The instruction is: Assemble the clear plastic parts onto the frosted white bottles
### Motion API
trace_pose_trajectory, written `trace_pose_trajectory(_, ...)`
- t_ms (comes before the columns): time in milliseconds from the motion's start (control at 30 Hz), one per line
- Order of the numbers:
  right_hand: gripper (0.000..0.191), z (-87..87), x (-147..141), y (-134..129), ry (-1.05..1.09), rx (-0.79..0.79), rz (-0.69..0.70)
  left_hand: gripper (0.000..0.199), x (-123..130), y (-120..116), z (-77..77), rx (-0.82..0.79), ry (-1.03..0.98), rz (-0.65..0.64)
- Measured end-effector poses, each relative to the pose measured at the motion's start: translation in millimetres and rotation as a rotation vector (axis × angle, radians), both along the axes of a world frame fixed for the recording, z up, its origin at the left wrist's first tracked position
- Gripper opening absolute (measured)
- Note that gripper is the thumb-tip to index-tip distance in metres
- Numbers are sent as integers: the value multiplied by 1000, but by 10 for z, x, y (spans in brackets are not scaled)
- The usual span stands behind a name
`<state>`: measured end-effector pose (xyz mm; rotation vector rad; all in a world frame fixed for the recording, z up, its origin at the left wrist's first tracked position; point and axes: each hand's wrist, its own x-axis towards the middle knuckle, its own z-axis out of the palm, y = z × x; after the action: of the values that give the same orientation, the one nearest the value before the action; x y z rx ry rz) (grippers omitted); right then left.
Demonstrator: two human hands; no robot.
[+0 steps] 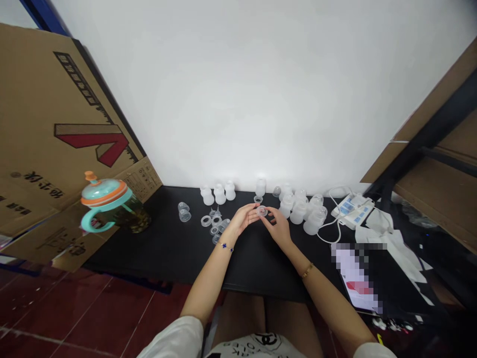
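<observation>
Clear round plastic ring [262, 211] we hold above the flat black surface [253, 263] | our left grip [240, 219] and right grip [278, 227] clamped together on its rim, only by fingertips [267, 211], which suits so small piece | white frosted plastic cups [298, 214] stand just beyond

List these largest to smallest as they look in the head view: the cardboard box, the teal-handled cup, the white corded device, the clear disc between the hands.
1. Cardboard box
2. Teal-handled cup and white corded device: too alike to rank
3. Clear disc
</observation>
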<state>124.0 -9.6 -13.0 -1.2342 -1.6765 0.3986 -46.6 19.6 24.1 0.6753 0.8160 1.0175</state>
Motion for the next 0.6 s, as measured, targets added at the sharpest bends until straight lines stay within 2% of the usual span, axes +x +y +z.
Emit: trace_pose_trajectory(600, 36, -10, -1, -3, 16, 10, 18, 20, 19, -15, 26, -18, -1, 11)
